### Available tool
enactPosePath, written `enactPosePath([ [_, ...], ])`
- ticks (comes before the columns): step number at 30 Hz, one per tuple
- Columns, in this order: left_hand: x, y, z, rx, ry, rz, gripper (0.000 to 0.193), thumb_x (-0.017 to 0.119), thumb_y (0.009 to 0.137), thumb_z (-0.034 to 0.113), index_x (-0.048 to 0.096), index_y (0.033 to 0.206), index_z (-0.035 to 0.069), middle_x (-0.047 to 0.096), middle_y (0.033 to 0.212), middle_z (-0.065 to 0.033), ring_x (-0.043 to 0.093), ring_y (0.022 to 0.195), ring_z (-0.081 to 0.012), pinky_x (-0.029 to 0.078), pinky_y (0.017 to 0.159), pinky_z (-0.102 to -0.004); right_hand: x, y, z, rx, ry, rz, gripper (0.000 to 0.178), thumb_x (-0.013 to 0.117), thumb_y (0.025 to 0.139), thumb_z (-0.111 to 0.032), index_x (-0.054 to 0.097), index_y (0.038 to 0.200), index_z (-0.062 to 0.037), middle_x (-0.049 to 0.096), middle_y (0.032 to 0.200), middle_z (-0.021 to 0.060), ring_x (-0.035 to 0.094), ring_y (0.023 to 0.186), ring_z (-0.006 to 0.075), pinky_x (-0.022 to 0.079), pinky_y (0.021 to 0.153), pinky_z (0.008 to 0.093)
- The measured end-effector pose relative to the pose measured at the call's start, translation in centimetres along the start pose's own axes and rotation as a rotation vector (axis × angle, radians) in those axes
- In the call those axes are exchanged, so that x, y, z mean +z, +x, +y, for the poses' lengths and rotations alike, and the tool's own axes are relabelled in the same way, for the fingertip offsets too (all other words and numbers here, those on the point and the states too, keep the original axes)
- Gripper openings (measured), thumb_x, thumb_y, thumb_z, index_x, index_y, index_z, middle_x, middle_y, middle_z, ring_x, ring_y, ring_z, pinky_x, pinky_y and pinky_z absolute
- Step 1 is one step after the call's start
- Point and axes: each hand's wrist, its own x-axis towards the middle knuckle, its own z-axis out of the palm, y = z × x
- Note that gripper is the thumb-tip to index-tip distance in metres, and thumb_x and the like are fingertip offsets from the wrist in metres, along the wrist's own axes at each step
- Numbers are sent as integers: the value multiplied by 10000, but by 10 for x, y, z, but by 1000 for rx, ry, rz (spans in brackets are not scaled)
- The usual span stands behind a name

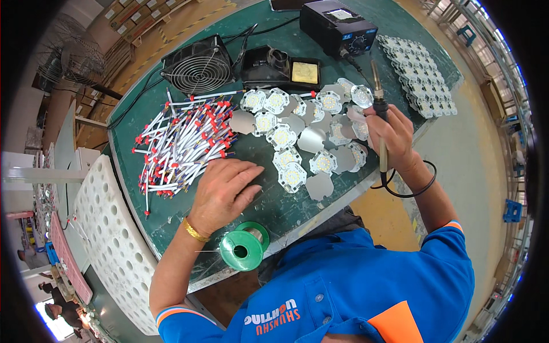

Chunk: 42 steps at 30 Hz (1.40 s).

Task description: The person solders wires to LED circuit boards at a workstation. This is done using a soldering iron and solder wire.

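My right hand (392, 135) is wrapped round a soldering iron (378, 94), its metal tip pointing up and away and its cord looping past my wrist. Right beside those fingers are a round white LED board (361, 96) and several overlapping LED boards (281, 137), some turned with the bare silver back up. My left hand (225, 188) rests low over the green table, fingers stretched and thumb apart, with nothing visible in it. Just beyond it lies a heap of short white wires (177, 146) with red ends. Near my left wrist stands a green solder spool (245, 247).
A black fan (200, 68) stands behind the wires, next to a soldering iron stand (274, 66) with a yellow sponge (305, 72). The black soldering station (338, 28) is at the back, beside stacked rows of LED boards (417, 77). A white perforated panel (114, 240) borders the table's left.
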Motion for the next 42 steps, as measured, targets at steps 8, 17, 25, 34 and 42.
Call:
enactPosePath([
  [8, -23, -38, 5, -317, -160, 145, 301, 701, 761, 63, 644, 1056, 43, 674, 916, -77, 621, 817, -199, 473, 773, -289, 10, 45, -84, 186, 487, 114, 313, 676, 696, 101, 518, 935, -25, 653, 836, 165, 639, 681, 274, 503, 579, 334],
  [17, -28, -64, 25, -601, -813, 455, 274, 674, 814, 51, 626, 1079, 1, 643, 920, -39, 574, 832, -98, 463, 761, -236, 74, 90, -167, 284, 962, 77, 275, 694, 710, 51, 560, 932, -40, 632, 843, 97, 622, 634, 190, 501, 563, 278],
  [25, -19, -84, 27, -549, -694, 666, 138, 702, 771, -6, 637, 891, 10, 632, 845, -45, 572, 760, -101, 457, 680, -220, 87, 106, -184, 262, 1050, 41, 311, 689, 727, 46, 543, 985, -47, 655, 944, 102, 648, 708, 188, 528, 621, 286],
  [34, -17, -86, 32, -214, 220, 886, 188, 715, 682, -48, 651, 831, 47, 648, 836, -100, 640, 713, -238, 511, 600, -288, 92, 107, -182, 306, 1028, -65, 368, 665, 730, 50, 519, 1051, -56, 636, 932, 95, 640, 758, 173, 528, 629, 276],
  [42, -9, -83, 33, -166, 278, 882, 207, 732, 639, -62, 645, 799, 37, 631, 855, -96, 641, 714, -250, 526, 598, -314, 84, 115, -193, 637, 1565, -114, 358, 665, 744, 11, 481, 1041, -64, 552, 868, 48, 552, 706, 87, 495, 596, 248],
])
